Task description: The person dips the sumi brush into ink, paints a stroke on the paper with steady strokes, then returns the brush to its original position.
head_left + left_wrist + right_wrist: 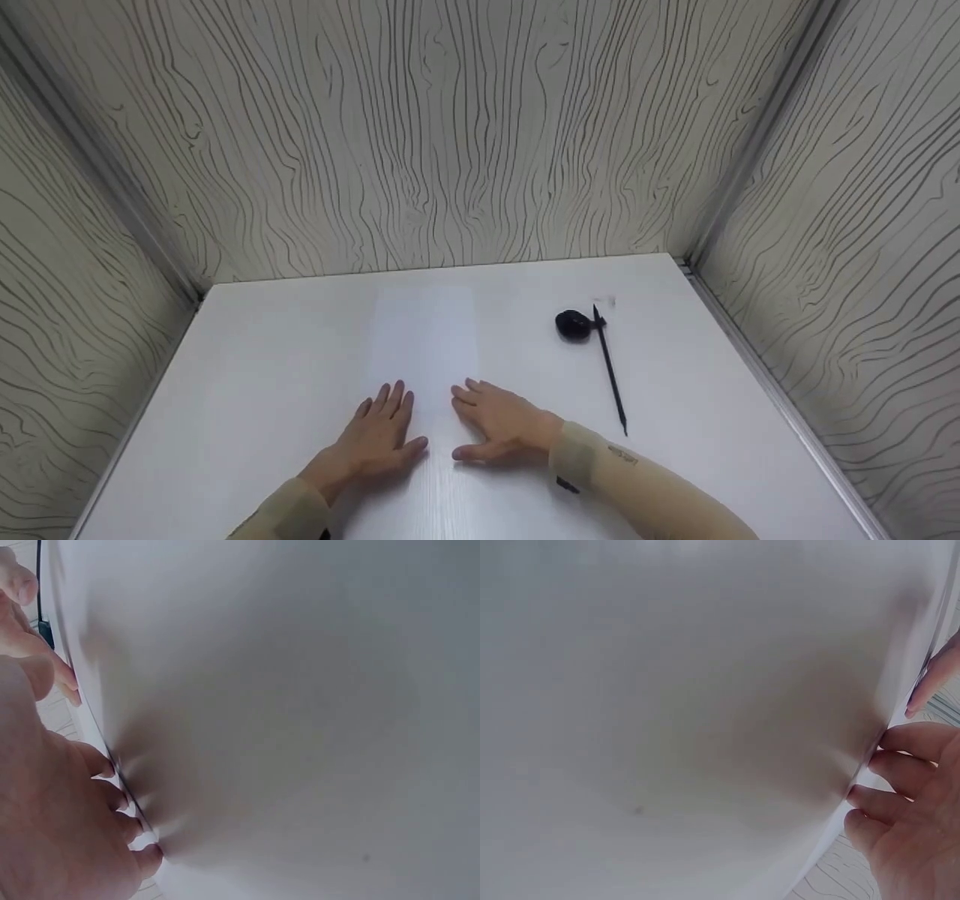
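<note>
A white sheet of paper [424, 337] lies lengthwise on the white table, its outline faint. My left hand [379, 439] lies palm down by the sheet's near left corner, fingers extended and thumb out to the side. Opposite it, my right hand [499, 421] rests by the near right corner with its fingers pointing left. In the left wrist view, the fingertips [150, 859] of the left hand touch the white surface. The right wrist view shows the right hand's fingers [907, 772] likewise touching it. Neither hand grips anything.
Right of the sheet sits a small round black object [573, 325] with a short tab. A thin black stick [611, 375], pointed at both ends, leans on or lies across that tab. Grey smudges [604, 301] mark the table behind. Wood-patterned walls [420, 135] enclose the table [262, 360].
</note>
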